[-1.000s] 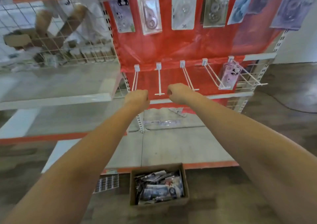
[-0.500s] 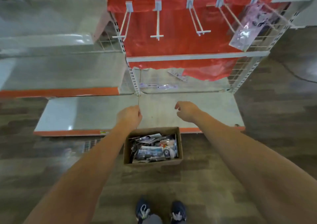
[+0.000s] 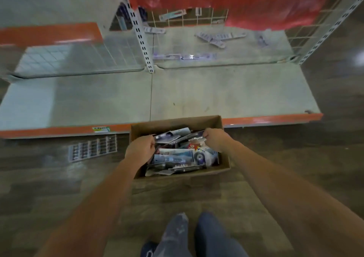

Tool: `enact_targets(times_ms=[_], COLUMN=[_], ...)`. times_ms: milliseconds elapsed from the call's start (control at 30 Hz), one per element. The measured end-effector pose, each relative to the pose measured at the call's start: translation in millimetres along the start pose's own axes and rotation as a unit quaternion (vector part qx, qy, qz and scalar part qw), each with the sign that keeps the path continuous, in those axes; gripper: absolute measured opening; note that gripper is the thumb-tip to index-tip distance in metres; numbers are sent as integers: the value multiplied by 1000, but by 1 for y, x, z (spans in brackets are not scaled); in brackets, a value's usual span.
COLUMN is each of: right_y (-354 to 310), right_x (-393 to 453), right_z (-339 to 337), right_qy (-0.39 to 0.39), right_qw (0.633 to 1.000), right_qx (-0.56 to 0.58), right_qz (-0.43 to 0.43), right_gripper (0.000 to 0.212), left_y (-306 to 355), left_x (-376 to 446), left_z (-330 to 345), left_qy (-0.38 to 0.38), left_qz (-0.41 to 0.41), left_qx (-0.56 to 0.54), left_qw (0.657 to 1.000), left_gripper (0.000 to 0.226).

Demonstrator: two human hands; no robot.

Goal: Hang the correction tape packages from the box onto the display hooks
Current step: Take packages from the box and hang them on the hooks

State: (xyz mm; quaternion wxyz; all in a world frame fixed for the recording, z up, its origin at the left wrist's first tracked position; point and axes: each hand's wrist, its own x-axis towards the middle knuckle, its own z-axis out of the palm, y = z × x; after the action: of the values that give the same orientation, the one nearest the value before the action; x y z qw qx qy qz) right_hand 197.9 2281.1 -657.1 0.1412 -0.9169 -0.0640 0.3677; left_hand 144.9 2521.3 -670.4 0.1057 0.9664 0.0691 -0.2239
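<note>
While both hands dig in box (image 3: pixel 224 163) at 6 o'clock: left hand (image 3: pixel 140 150), right hand (image 3: pixel 214 139) each pinch correction tape packages (image 3: pixel 173 157); light, slick, floppy cards, grip by top hang-hole edge

1 head-worn view, high above, facing steeply down — floor-level box (image 3: pixel 178 123) near centre, wide-angle

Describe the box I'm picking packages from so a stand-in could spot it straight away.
Find the long grey bottom shelf with the orange front edge. On the floor against that edge, just right of the shelf seam, sits the open brown cardboard box, heaped with packages. Both hands, left and right, are in it.
</note>
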Motion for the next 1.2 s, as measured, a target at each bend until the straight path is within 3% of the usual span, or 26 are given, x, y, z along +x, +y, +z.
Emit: enact_targets(times_ms=[167,300,433,633,733,900,1100,1200], right_y=[27,39,51,63,70,72,74,76], right_x=[78,123,156,176,177,173,168,166], right_z=[76,113,141,157,164,161,163,162], right_qy=[-20,-13,-2,47,71,72,83,99], right_qw=[999,999,998,997,996,995,994,992], right_qx=[-43,-49,-55,-36,-14,-9,3,31], right_qz=[-7,-3,-23,-48,-56,-68,-73,-78], right_gripper=[37,46,50,38,33,31,31,27], left_y=[-27,-36,-39,-48,-52,-48,-40,-40], left_x=[69,105,127,140,149,154,156,155], left_z=[77,116,142,140,136,131,131,128], left_qy=[-1,15,-18,-19,-22,-13,-118,-127], left_qz=[61,108,85,140,156,157,163,160], left_qx=[3,30,-54,-21,76,79,85,101], left_qw=[998,994,995,990,985,984,976,974], left_gripper=[38,43,40,33,38,39,48,50])
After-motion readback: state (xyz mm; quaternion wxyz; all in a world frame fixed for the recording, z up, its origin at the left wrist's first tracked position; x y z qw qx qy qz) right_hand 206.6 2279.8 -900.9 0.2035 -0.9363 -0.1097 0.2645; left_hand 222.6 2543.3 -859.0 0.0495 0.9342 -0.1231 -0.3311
